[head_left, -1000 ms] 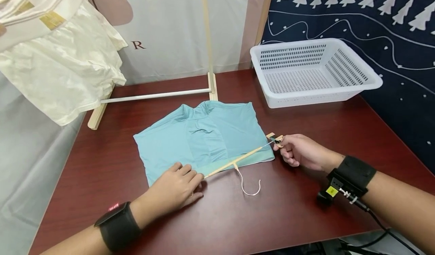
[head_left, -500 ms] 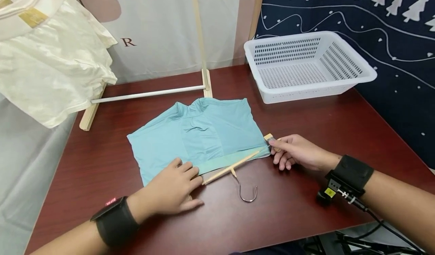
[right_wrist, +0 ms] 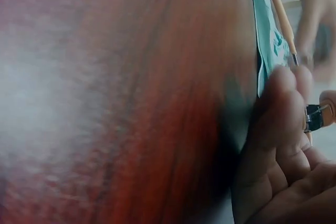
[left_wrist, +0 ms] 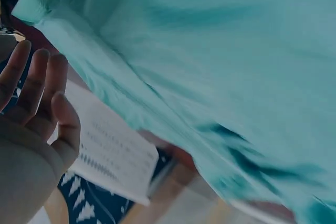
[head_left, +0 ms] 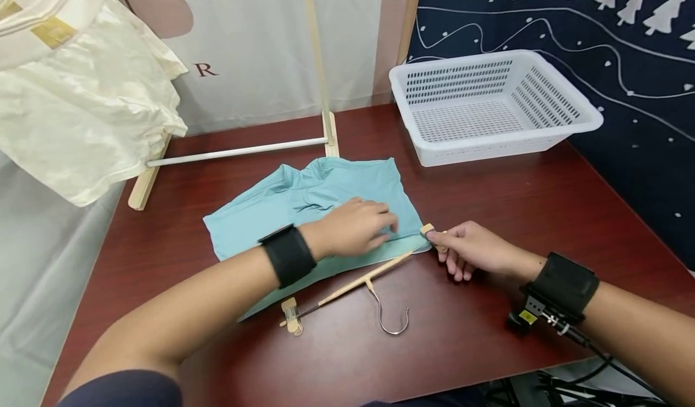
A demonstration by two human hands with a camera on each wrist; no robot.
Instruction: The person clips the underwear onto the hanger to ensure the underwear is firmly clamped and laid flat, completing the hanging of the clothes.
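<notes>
Teal garment (head_left: 320, 205) spread flat near the middle of the dark red desk (head_left: 488, 202). Left hand (head_left: 355, 227) laid on top of the garment, toward its right edge, fingers stretched out loosely and gripping nothing. Wooden clip hanger (head_left: 353, 283) lying slantwise along the garment's near hem, metal hook (head_left: 392, 319) pointing away from the cloth toward the desk's front edge. Right hand (head_left: 467, 251) just past the garment's right corner, fingertips pinching the hanger's right-end clip (head_left: 429, 231); in the blurred right wrist view, clip (right_wrist: 317, 116) apparently squeezed between thumb and fingers, garment edge (right_wrist: 268, 40) close beside. Hanger's left-end clip (head_left: 291, 316) lying free on the desk just in front of the garment's near left corner. White slotted basket (head_left: 564, 135) behind and to the right of the garment, well apart. Wooden rack base (head_left: 239, 152) just behind the garment, cream shirt (head_left: 81, 111) hanging up and to its left.
</notes>
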